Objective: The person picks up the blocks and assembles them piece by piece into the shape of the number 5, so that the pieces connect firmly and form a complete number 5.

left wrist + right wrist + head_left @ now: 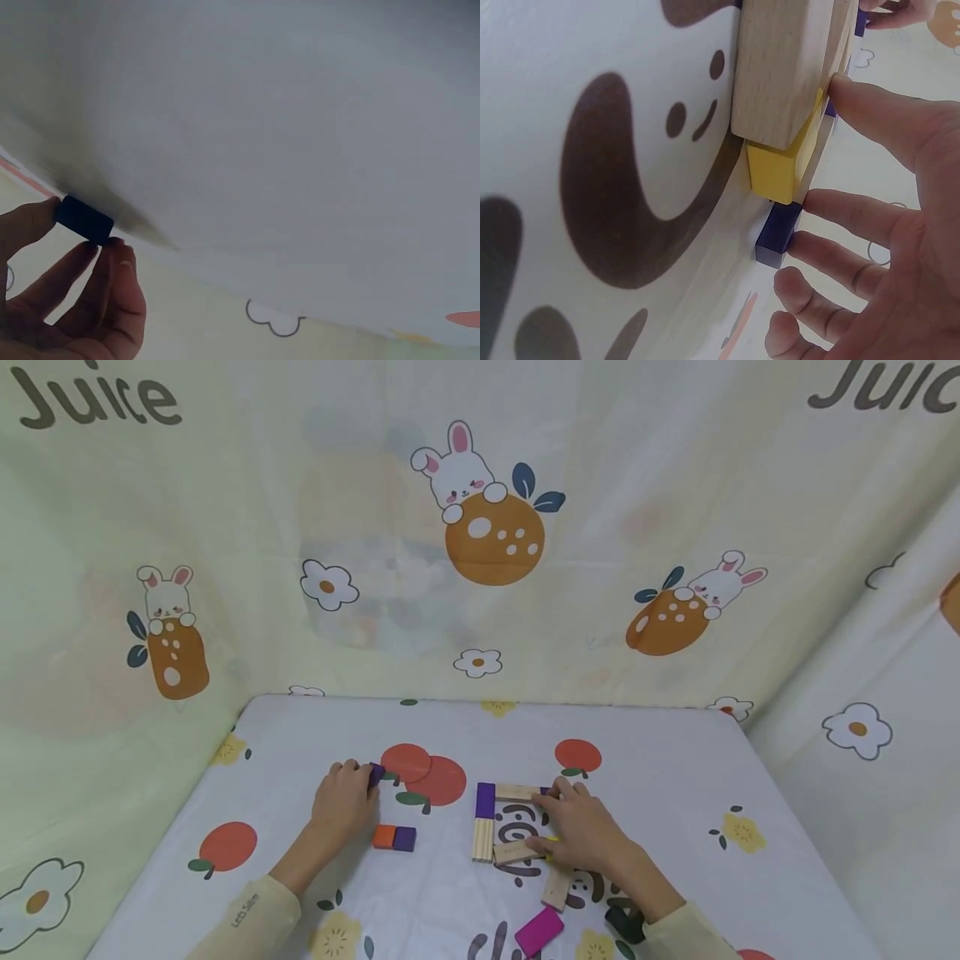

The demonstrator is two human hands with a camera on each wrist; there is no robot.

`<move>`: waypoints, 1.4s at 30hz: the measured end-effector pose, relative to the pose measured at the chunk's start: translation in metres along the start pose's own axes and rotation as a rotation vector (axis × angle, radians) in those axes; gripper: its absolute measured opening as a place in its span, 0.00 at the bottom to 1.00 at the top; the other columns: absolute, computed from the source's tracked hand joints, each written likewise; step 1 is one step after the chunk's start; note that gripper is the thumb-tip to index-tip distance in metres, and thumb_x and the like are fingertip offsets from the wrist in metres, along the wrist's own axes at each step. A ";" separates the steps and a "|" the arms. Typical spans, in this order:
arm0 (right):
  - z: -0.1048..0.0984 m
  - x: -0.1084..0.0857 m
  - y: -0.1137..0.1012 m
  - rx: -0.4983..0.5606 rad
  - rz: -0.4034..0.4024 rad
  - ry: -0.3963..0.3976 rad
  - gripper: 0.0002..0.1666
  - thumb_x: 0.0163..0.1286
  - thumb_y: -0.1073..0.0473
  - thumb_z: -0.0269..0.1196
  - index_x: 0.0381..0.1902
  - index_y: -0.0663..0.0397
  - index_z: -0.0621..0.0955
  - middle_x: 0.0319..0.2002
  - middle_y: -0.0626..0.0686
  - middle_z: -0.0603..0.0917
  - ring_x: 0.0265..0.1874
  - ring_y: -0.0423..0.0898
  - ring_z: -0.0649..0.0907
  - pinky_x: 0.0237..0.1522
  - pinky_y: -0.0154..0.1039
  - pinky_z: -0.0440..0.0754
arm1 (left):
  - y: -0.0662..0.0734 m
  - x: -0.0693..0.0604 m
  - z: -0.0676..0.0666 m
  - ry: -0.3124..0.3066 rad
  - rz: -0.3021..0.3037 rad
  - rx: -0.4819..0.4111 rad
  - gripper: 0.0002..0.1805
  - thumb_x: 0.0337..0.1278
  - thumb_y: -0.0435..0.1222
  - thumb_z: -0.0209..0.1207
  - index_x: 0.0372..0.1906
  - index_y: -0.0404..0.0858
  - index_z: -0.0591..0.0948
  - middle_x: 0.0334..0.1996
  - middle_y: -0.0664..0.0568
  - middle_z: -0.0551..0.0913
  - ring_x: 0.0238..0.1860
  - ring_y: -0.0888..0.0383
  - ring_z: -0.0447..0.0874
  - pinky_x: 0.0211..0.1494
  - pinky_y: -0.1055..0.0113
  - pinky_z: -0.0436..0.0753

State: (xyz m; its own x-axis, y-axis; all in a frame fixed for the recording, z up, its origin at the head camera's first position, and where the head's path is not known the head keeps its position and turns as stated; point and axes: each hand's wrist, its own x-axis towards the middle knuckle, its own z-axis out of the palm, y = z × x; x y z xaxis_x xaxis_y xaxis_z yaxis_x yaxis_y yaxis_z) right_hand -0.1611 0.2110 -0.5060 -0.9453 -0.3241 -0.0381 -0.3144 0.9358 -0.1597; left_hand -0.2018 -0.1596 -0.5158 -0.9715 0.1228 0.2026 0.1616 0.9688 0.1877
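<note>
Between thumb and fingers of the left hand [345, 802], a purple block [84, 220] is pinched, near an orange block [384, 837] on the counter [427, 910]. Fingers spread, the right hand [588, 831] touches pale wooden blocks [514, 852] beside a yellow block [771, 172]; a magenta block [539, 932] lies nearby.

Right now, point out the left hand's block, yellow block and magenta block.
Held block [85, 220], left wrist view: its visible middle.
Yellow block [772, 174], right wrist view: face towards the camera.
Magenta block [539, 931], head view: its upper face.
</note>
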 end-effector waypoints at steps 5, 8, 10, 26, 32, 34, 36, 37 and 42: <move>0.001 0.001 0.000 -0.003 -0.001 -0.001 0.43 0.61 0.31 0.75 0.68 0.45 0.83 0.55 0.54 0.80 0.45 0.50 0.75 0.46 0.47 0.82 | 0.001 0.000 -0.001 0.008 -0.012 -0.048 0.13 0.64 0.30 0.67 0.48 0.24 0.87 0.41 0.34 0.87 0.42 0.42 0.85 0.50 0.49 0.91; 0.001 0.001 0.000 -0.006 -0.001 0.001 0.43 0.61 0.31 0.75 0.68 0.45 0.83 0.55 0.54 0.80 0.46 0.50 0.76 0.45 0.48 0.83 | 0.001 0.000 0.000 -0.012 -0.035 -0.062 0.12 0.65 0.30 0.67 0.47 0.24 0.88 0.40 0.35 0.87 0.41 0.45 0.84 0.50 0.51 0.92; 0.001 0.001 0.001 -0.009 -0.002 0.003 0.43 0.61 0.31 0.75 0.68 0.45 0.83 0.55 0.54 0.80 0.46 0.50 0.76 0.45 0.48 0.82 | 0.000 0.001 0.001 -0.021 -0.045 -0.062 0.11 0.65 0.30 0.67 0.47 0.25 0.88 0.40 0.36 0.87 0.41 0.45 0.84 0.50 0.51 0.92; 0.003 0.001 0.001 -0.017 0.005 0.005 0.43 0.60 0.31 0.75 0.68 0.45 0.83 0.54 0.53 0.79 0.45 0.50 0.75 0.44 0.46 0.81 | 0.023 -0.021 -0.031 -0.011 0.116 -0.100 0.15 0.57 0.29 0.74 0.50 0.30 0.90 0.45 0.40 0.91 0.45 0.47 0.86 0.52 0.55 0.92; 0.004 0.002 0.000 -0.011 0.005 0.012 0.43 0.60 0.31 0.75 0.68 0.46 0.83 0.54 0.53 0.79 0.45 0.49 0.74 0.43 0.46 0.81 | 0.045 -0.044 -0.046 0.040 0.282 -0.113 0.16 0.54 0.31 0.77 0.48 0.31 0.91 0.46 0.44 0.92 0.43 0.54 0.84 0.47 0.63 0.91; 0.004 0.002 0.000 -0.005 0.005 0.012 0.43 0.60 0.32 0.75 0.68 0.46 0.83 0.54 0.53 0.79 0.45 0.49 0.74 0.43 0.46 0.81 | 0.051 -0.051 -0.049 0.034 0.324 -0.121 0.16 0.54 0.32 0.77 0.48 0.32 0.91 0.46 0.45 0.92 0.42 0.55 0.83 0.46 0.64 0.91; 0.004 0.002 0.000 0.001 0.003 0.012 0.43 0.60 0.32 0.75 0.68 0.46 0.83 0.54 0.53 0.80 0.46 0.49 0.74 0.44 0.46 0.81 | 0.058 -0.057 -0.052 0.013 0.352 -0.125 0.16 0.54 0.33 0.77 0.49 0.33 0.91 0.46 0.47 0.92 0.42 0.57 0.82 0.45 0.66 0.90; 0.004 0.002 0.000 0.003 0.001 0.012 0.43 0.60 0.32 0.75 0.68 0.46 0.83 0.54 0.54 0.80 0.46 0.49 0.74 0.44 0.47 0.81 | 0.061 -0.061 -0.052 -0.004 0.364 -0.125 0.17 0.54 0.33 0.77 0.49 0.34 0.91 0.46 0.47 0.92 0.42 0.58 0.82 0.45 0.67 0.90; 0.002 0.001 0.001 0.013 0.001 0.011 0.42 0.60 0.32 0.75 0.67 0.45 0.84 0.53 0.53 0.79 0.45 0.49 0.75 0.45 0.47 0.82 | 0.078 -0.078 -0.048 -0.129 0.441 -0.123 0.15 0.59 0.36 0.75 0.51 0.37 0.91 0.48 0.51 0.91 0.46 0.58 0.84 0.49 0.67 0.90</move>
State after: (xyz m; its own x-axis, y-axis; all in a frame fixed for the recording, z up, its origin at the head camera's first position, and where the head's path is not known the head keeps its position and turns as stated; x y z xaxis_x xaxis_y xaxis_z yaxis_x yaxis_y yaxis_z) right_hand -0.1616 0.2111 -0.5086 -0.9465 -0.3216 -0.0270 -0.3125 0.9341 -0.1726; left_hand -0.1048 -0.1037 -0.4710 -0.8181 0.5497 0.1689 0.5749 0.7868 0.2245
